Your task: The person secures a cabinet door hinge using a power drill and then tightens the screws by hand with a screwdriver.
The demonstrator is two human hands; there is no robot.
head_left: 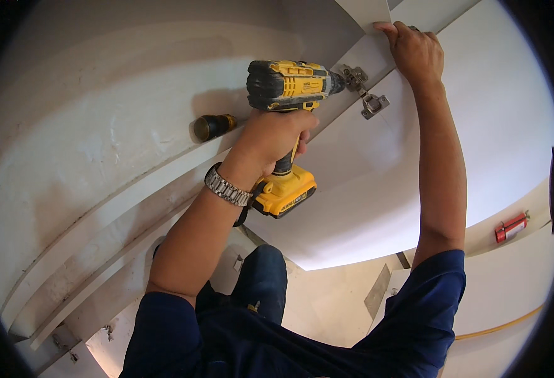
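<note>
My left hand (279, 135), with a metal watch (227, 184) on its wrist, is wrapped round the grip of a yellow-and-black cordless drill (302, 85). The drill points right, and its chuck meets a metal cabinet hinge (355, 78). The hinge joins a narrow white panel to a large white cabinet door (346, 183). Higher up, my right hand (417, 53) curls over the door's edge near the hinge, its thumb against the end of a white panel (368, 11). Its fingertips are hidden behind the edge.
A black-and-yellow cylindrical object (214, 127), perhaps a flashlight, lies on the ledge (144, 183) left of the drill. A red canister (511, 227) stands at the far right, above a yellow hose or cable (500, 329). My bent knee (261, 277) is below the door.
</note>
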